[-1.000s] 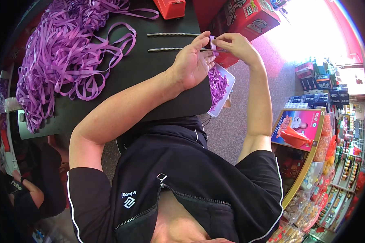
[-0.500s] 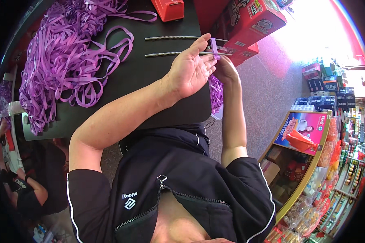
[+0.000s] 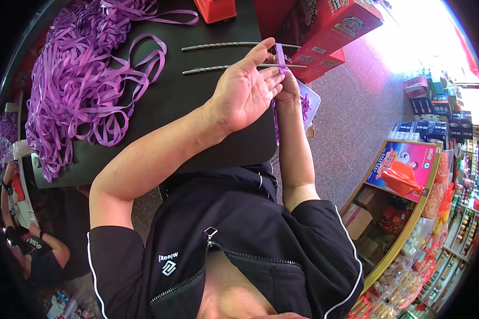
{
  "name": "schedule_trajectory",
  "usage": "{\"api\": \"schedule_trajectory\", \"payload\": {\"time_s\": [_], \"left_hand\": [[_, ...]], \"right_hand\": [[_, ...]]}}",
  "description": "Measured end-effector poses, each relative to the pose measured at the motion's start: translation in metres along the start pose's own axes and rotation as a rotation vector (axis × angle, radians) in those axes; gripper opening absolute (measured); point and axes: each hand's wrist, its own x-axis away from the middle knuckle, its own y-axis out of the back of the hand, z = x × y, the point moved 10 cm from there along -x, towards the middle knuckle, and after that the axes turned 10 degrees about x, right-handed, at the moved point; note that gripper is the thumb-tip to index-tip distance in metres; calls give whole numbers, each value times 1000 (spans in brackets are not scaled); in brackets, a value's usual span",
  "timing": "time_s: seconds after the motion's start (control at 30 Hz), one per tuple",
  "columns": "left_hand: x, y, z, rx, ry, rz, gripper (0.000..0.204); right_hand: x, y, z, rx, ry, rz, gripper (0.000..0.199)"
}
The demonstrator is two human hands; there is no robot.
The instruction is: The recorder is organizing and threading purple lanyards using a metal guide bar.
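Two twisted metal rods stick out side by side above the dark table. A short purple ribbon spans both near their right ends. My left hand has its palm showing, with thumb and fingers stretched out; its fingertips reach the lower end of that ribbon. Just beyond them, my right hand is closed on the ribbon at the lower rod, its fingers partly hidden behind my left ones. A large tangled heap of purple ribbon covers the left of the table.
At the table's far edge sits a red object. Red cartons stand past the rod ends. Below my right wrist is a pale tub with purple pieces. A display cabinet is on the right; another person is at far left.
The view has shifted slightly, and more of the pale tub shows beside my right wrist. My right hand has moved a little left; both hands remain at the ribbon on the rods.
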Motion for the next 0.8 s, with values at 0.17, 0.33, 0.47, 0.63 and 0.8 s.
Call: {"api": "schedule_trajectory", "payload": {"time_s": [0.17,0.33,0.47,0.63,0.8], "left_hand": [[-1,-1,1,1,5,-2,58],[-1,0,-1,-10,-8,3,57],[1,-2,-1,0,1,15,57],[0,-4,1,3,9,24,57],[0,-1,0,13,8,36,56]], "right_hand": [[0,11,0,-15,-28,-29,39],[3,11,2,-60,-78,-43,29],[4,3,22,76,-53,-129,22],[11,13,42,254,-74,-278,20],[14,-18,52,385,-155,-128,36]]}}
